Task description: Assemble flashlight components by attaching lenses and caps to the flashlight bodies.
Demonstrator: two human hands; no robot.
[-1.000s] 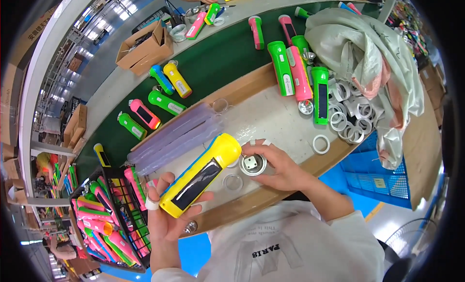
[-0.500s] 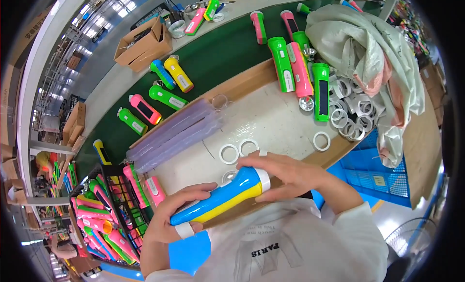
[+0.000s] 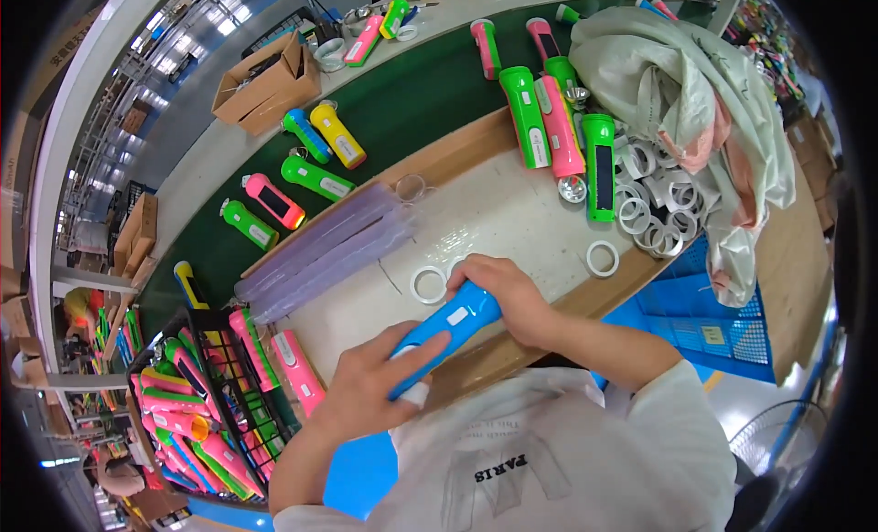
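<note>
A blue flashlight (image 3: 462, 314) lies slantwise between my two hands above the front edge of the work tray, its lower left end nearer me. My left hand (image 3: 375, 375) is wrapped round that end, a finger stretched along the blue side; white tape shows at a fingertip (image 3: 416, 393). My right hand (image 3: 505, 299) closes over the wider, far end and hides it. Just beyond lies a white ring (image 3: 413, 285), with a second partly behind my right hand. Another white ring (image 3: 588, 260) lies alone to the right.
Purple-tinted plastic sleeves (image 3: 329, 244) lie at the tray's left. Green and pink flashlights (image 3: 521, 116) and piled white rings (image 3: 672, 244) are at the right, beside a pale sack (image 3: 640, 61). A black crate (image 3: 242, 395) of flashlights stands left; others lie on the green belt (image 3: 393, 121).
The flashlight has turned, bringing its blue side up and hiding its yellow side and white end ring. My right hand now covers the far end; my left hand has moved right.
</note>
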